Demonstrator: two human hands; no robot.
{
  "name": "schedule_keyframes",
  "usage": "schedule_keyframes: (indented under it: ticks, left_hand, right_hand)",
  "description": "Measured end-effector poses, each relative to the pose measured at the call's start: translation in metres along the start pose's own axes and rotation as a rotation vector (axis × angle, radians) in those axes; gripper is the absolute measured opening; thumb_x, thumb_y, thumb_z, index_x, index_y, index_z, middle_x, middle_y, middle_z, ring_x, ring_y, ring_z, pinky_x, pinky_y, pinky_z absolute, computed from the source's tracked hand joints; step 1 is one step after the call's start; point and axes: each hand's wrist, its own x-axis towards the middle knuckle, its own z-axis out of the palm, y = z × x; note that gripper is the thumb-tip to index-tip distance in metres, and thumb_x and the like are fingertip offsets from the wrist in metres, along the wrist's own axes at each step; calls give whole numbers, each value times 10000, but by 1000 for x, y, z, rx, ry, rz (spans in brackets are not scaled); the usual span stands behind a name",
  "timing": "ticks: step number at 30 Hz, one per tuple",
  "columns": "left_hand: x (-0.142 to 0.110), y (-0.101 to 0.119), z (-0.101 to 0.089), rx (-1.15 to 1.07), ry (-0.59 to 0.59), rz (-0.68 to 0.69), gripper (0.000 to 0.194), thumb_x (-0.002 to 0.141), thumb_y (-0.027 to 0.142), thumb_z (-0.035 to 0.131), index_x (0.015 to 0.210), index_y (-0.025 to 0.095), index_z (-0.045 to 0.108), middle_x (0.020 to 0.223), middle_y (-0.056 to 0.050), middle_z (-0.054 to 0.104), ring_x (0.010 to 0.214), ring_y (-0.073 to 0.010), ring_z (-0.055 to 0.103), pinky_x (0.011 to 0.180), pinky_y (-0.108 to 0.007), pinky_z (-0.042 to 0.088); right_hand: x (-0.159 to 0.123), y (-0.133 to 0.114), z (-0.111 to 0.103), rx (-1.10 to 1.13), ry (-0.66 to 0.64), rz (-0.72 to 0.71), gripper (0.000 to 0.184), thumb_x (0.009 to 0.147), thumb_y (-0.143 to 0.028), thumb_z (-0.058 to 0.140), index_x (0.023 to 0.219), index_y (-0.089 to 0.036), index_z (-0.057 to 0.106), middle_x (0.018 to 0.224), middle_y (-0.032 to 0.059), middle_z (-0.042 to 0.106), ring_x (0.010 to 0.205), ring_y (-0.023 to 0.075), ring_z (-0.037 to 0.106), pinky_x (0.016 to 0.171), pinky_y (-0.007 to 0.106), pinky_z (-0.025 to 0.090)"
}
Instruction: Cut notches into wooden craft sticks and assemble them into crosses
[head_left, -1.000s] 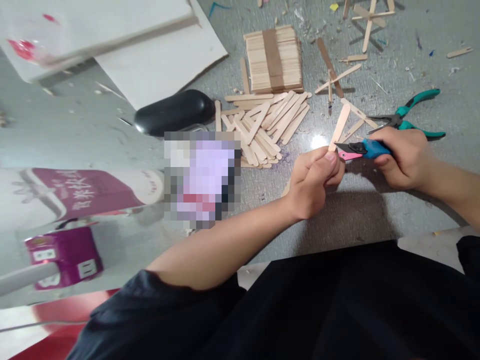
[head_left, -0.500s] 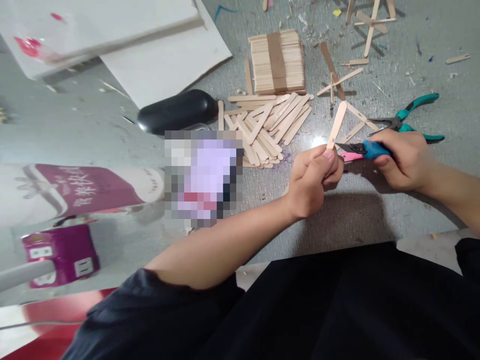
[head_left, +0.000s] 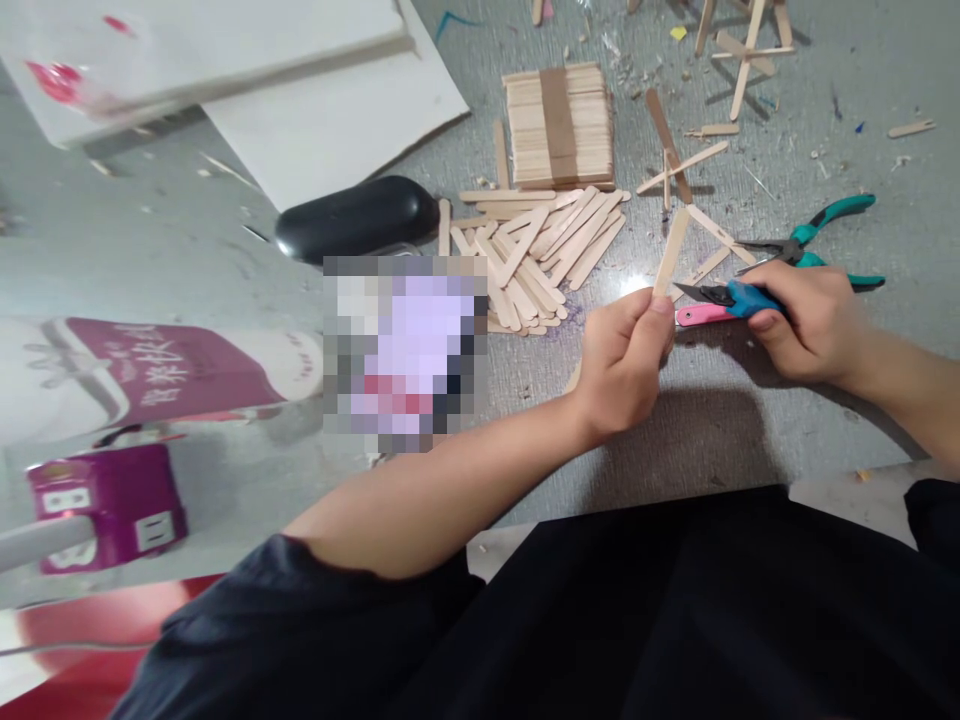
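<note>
My left hand (head_left: 628, 358) is closed, pinching the lower end of a wooden craft stick (head_left: 671, 250) that points up and away. My right hand (head_left: 806, 318) is wrapped around a blue-handled utility knife (head_left: 750, 298), its dark blade pointing left, close to the stick's lower part. Whether the blade touches the stick I cannot tell. Below the blade, a pink-handled tool (head_left: 697, 315) lies partly hidden by the knife and my right hand. Just beyond my hands lie notched craft sticks (head_left: 712, 230) and teal-handled pliers (head_left: 806, 240), jaws toward the sticks.
Loose craft sticks (head_left: 521, 270) lie heaped left of my hands, below a banded bundle (head_left: 589, 125). Crossed-stick pieces (head_left: 746, 55) stand at the back. A black case (head_left: 356, 220), a blurred-out phone (head_left: 420, 340), a paper cup (head_left: 202, 370) and a purple box (head_left: 112, 510) are farther left.
The craft stick has turned in my left hand; the notch seen near its lower end no longer shows. My left fingers have closed in tighter. The knife stays about where it was.
</note>
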Motion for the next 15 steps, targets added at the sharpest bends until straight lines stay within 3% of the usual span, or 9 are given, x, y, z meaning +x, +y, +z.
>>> schedule_keyframes:
  ticks: [5,9,11,15]
  left_hand:
    - [-5,7,-7,161,-104,-13,649,1252,597,605,705,251,549,587,36,498,538,-134,397,544,-339,284]
    - [-13,22,-6,411,-346,-22,589,1269,450,546,725,233,611,592,33,552,576,-139,448,723,-390,331]
    - [-18,28,-3,549,-438,-22,559,1251,376,546,720,218,621,601,21,585,646,-157,504,813,-424,290]
    - [-28,31,2,795,-529,1,526,1184,395,614,696,199,628,730,-46,664,857,-232,516,852,-457,177]
  right_hand:
    - [2,-5,-1,87,39,25,528,1232,-746,463,1125,-305,731,837,46,729,685,259,651,660,438,423]
    - [3,-15,-3,291,144,190,583,1183,-863,507,1113,-329,733,842,34,703,709,258,637,715,443,484]
    - [4,-23,-1,438,164,277,579,1151,-875,586,1095,-322,748,842,26,698,704,242,610,712,436,485]
    - [10,-39,6,893,50,411,626,1113,-897,640,989,-291,735,700,-21,644,541,176,490,559,397,431]
